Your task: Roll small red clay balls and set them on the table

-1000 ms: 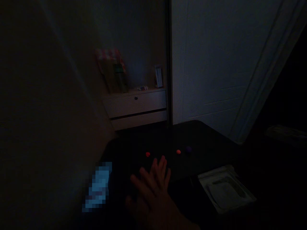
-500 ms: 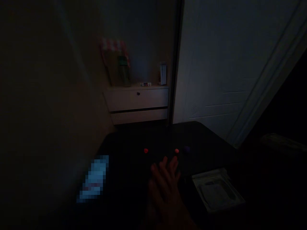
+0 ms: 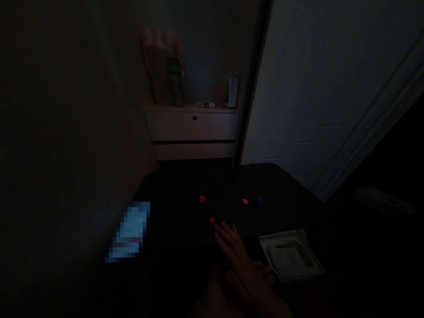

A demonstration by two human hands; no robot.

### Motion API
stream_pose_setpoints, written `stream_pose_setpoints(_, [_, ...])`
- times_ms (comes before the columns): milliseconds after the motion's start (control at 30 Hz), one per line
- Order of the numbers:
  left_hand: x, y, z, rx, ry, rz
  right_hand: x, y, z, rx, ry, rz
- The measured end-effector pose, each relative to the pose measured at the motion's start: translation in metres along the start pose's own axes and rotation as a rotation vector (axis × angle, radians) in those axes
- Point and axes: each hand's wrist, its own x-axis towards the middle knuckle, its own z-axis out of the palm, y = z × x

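Note:
The scene is very dark. My right hand point(image 3: 233, 249) is over the near part of the black table point(image 3: 179, 190), fingers stretched towards the far side and holding nothing. Just beyond its fingertips lies a small red ball point(image 3: 212, 220). My left hand point(image 3: 228, 282) is partly hidden beneath the right hand and wrist, its fingers showing dimly on the right, stretched out. Farther back sit a red lump point(image 3: 202, 199), an orange-red ball point(image 3: 244, 202) and a dark purple ball point(image 3: 259, 201), the last two close together.
A lit, pixelated screen point(image 3: 130, 232) is at the table's left. On the right lies a pale, flat packet point(image 3: 291, 256). Behind the table, a drawer unit point(image 3: 195, 128) carries a green-capped bottle point(image 3: 175, 81) and other items. A white door point(image 3: 298, 88) stands at the right.
My hands have come apart from a pressed-together pose, the left sliding down and right under the right hand. A red ball now shows by the right fingertips. The view has shifted slightly.

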Motion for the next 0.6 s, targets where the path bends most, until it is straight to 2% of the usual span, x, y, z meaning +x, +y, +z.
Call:
stream_pose_setpoints(67, [-0.002, 0.000, -0.003, -0.171, 0.077, -0.262, -0.005, 0.001, -0.005, 0.146, 0.145, 0.156])
stream_pose_setpoints(100, [-0.003, 0.001, -0.002, -0.257, 0.137, -0.340, -0.008, 0.001, -0.011, 0.191, 0.235, 0.231])
stream_pose_setpoints(167, [-0.003, 0.005, 0.001, -0.395, 0.188, -0.384, -0.012, 0.002, -0.026, 0.215, 0.357, 0.344])
stream_pose_setpoints(233, [-0.002, 0.010, 0.003, -0.460, 0.136, -0.375, -0.018, 0.004, -0.043, 0.190, 0.378, 0.374])
stream_pose_setpoints(300, [-0.002, 0.013, 0.003, -0.475, 0.080, -0.367, -0.024, 0.005, -0.056, 0.187, 0.272, 0.372])
stream_pose_setpoints(367, [-0.002, 0.016, 0.003, -0.481, 0.088, -0.364, -0.030, 0.005, -0.063, 0.207, 0.066, 0.356])
stream_pose_setpoints(467, [-0.002, 0.020, 0.002, -0.486, 0.136, -0.400, -0.032, 0.003, -0.060, 0.205, -0.197, 0.322])
stream_pose_setpoints(600, [-0.001, 0.024, 0.004, -0.450, 0.223, -0.434, -0.028, 0.000, -0.043, 0.165, -0.301, 0.273])
